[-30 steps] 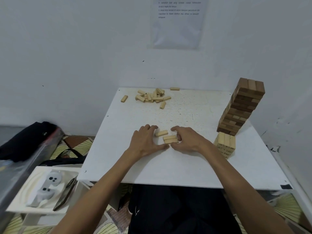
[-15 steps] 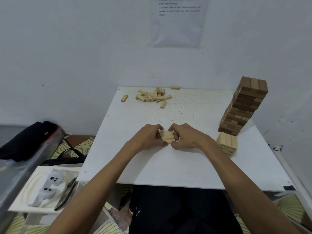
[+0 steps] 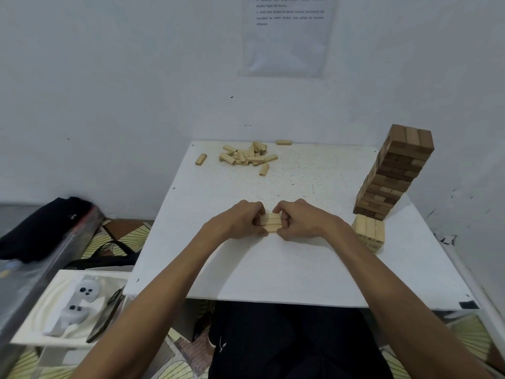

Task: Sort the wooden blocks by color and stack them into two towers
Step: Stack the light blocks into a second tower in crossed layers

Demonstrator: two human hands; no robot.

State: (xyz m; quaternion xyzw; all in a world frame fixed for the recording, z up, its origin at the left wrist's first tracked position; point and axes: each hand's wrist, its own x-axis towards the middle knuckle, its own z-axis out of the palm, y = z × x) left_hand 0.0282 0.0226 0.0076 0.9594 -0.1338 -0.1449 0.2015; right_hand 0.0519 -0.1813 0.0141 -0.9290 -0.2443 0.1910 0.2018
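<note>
Far left, off the table: black bag (image 3: pixel 41 228), blurred. Below it, white tray (image 3: pixel 32 324) holding two white controllers (image 3: pixel 79 305), plus a dark flat slab (image 3: pixel 105 320) along its right side. Maybe a phone, can't tell.

White table (image 3: pixel 273 274) centre frame. Back-left area: lone light block (image 3: pixel 200 159) lying flat, apart from the rest. Just right of it: pile of light blocks (image 3: pixel 247 155), jumbled, some overlapping. One more stray light block (image 3: pixel 283 142) at the back edge, by the wall.

Mid-table, near side: left hand (image 3: pixel 237 222), fingers curled, pinching the left ends of a three-block row (image 3: pixel 270 222). Light blocks, flat on the table, side by side, long sides touching. Right hand (image 3: pixel 303 220) mirrored, fingers curled, pinching the right ends. Row squeezed between both hands, forearms in from the near edge.

Right of the hands: low light stack (image 3: pixel 369 232), top layer of three blocks side by side, more layers below, count unclear. Just behind it: tall brown tower (image 3: pixel 396 170), crosswise layers of three, mostly dark with some paler blocks mixed in, top leaning right in this wide-angle view. Contact between tower and light stack: can't tell.

On the wall above the table: printed sheet (image 3: pixel 287 36), text too small to read.
</note>
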